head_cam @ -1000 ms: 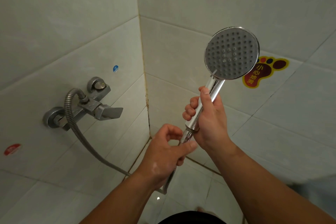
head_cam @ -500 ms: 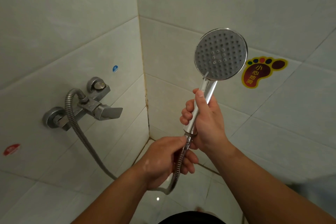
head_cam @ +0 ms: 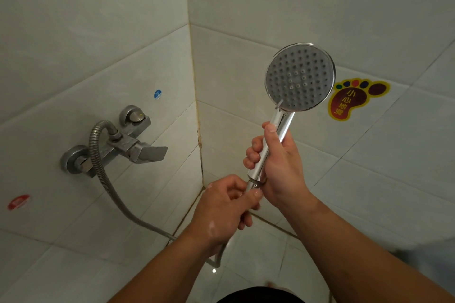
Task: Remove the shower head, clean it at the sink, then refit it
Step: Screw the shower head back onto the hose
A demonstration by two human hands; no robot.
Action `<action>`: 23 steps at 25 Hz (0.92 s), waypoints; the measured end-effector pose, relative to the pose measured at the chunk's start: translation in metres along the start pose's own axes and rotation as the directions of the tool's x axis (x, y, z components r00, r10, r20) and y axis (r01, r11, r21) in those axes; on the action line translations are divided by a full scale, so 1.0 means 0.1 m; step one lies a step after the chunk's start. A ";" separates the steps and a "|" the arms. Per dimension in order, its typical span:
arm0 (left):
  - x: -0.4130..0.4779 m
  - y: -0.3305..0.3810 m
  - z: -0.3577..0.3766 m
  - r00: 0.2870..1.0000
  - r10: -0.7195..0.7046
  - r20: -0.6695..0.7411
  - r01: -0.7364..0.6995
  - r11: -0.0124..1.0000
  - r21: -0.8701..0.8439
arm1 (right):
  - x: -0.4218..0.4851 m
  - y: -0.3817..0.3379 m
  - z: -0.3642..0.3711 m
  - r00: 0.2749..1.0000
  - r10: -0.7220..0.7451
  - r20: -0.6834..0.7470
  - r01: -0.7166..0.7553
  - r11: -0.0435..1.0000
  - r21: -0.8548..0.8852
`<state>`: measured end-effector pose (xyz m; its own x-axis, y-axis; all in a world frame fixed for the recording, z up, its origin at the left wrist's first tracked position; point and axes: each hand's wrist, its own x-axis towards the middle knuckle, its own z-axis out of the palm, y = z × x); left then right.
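Above the right hand (head_cam: 278, 162), whose fingers are wrapped round its handle, the shower head (head_cam: 300, 79) stands nearly upright, long axis leaning slightly right, spray face towards us. Just under those fingers, the left hand (head_cam: 221, 206) pinches the hose (head_cam: 104, 179) coupling. Beside the head, a foot-shaped sticker (head_cam: 352, 98) reads 小心地滑.
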<state>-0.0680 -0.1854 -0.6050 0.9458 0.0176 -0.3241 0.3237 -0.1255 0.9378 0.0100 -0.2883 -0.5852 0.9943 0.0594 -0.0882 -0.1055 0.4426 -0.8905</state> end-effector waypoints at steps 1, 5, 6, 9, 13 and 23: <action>0.00 -0.01 0.04 0.996 0.041 -0.084 -0.033 0.995 0.096 | 0.00 0.01 0.00 1.000 0.001 -0.005 -0.001 1.000 -0.004; -0.05 0.03 0.03 0.987 -0.082 0.135 0.107 0.975 -0.195 | 0.01 0.00 -0.03 1.000 0.022 -0.004 -0.022 1.000 0.020; -0.06 0.05 -0.01 0.971 -0.108 0.213 0.163 0.952 -0.258 | 0.02 0.00 -0.05 0.999 0.036 -0.004 -0.036 0.999 0.033; -0.01 -0.01 -0.01 0.999 0.002 0.049 -0.002 1.000 0.000 | 0.01 0.06 -0.09 0.999 0.033 -0.006 -0.033 0.999 0.016; 0.03 -0.07 0.09 0.999 0.000 -0.040 0.002 0.999 0.049 | -0.02 0.09 -0.07 0.999 0.026 0.026 -0.026 1.000 -0.008; 0.06 -0.12 0.04 0.997 0.063 0.052 -0.066 0.996 0.059 | -0.01 0.06 -0.08 0.999 0.023 0.047 -0.024 1.000 0.011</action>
<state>-0.0662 -0.1882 -0.6189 0.9619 -0.0417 -0.2702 0.2584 -0.1847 0.9482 0.0080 -0.2930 -0.5940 0.9899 0.1115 -0.0881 -0.1293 0.4505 -0.8834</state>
